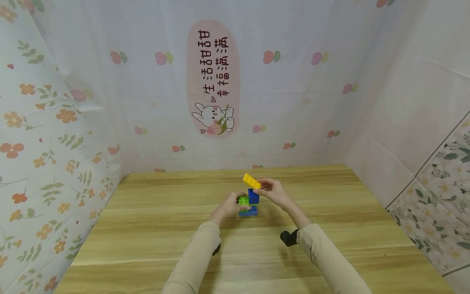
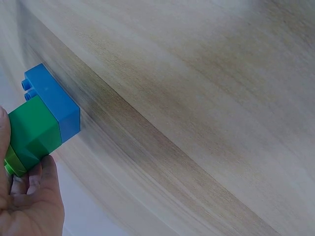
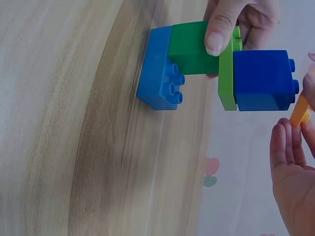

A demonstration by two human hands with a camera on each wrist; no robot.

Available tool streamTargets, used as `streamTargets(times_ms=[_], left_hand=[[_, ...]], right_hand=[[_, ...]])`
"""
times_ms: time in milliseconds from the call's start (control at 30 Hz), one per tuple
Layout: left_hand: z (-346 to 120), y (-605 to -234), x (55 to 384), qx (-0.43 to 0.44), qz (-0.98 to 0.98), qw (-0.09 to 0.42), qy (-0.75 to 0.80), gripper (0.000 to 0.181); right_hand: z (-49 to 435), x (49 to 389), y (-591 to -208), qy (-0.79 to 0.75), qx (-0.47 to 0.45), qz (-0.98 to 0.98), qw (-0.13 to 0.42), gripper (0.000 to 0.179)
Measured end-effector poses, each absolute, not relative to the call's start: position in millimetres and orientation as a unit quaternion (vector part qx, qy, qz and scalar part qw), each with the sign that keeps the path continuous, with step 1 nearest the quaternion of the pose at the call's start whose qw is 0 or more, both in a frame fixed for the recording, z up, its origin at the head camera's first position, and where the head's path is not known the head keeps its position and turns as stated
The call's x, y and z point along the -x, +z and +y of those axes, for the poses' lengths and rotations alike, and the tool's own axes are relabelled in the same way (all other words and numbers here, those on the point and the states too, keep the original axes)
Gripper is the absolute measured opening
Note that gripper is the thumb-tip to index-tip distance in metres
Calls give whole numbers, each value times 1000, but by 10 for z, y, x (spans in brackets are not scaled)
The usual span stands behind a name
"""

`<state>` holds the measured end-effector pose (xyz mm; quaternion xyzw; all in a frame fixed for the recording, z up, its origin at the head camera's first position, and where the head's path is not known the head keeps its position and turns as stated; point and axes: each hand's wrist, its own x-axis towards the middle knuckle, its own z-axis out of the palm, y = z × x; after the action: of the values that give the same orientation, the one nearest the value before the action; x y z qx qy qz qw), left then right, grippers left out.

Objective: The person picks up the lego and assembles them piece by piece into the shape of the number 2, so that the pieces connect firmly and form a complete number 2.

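Note:
A stack of toy building blocks stands on the table. At its bottom lies a light blue block [image 3: 153, 73], then a green block [image 3: 189, 46], a flat lime plate [image 3: 226, 86], and a dark blue block [image 1: 253, 198] on top, offset to the right. My left hand [image 1: 230, 205] grips the stack at the green block, thumb on its near side; fingers curl beneath the lime plate in the left wrist view. Just above the dark blue block, my right hand [image 1: 276, 194] pinches a yellow block [image 1: 251, 181], tilted, by its right end.
The wooden table [image 1: 147, 245] extends around the stack on all sides. A printed curtain [image 1: 293, 102] hangs behind the far table edge, and patterned cloth covers both sides. Dark wrist camera mounts [image 1: 289, 238] stick out near both sleeves.

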<state>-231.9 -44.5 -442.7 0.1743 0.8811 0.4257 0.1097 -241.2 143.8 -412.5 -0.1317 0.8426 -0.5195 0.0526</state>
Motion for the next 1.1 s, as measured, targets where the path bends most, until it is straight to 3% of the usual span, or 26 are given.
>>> streamTargets(times_ms=[533, 1100], left_hand=[[-444, -4458, 2323, -165, 874, 117, 441, 45], [-455, -4464, 2320, -164, 868, 121, 453, 46]], right_hand=[[1413, 2250, -3921, -510, 162, 841, 85, 43], [1484, 2403, -4126, -509, 175, 838, 91, 46]])
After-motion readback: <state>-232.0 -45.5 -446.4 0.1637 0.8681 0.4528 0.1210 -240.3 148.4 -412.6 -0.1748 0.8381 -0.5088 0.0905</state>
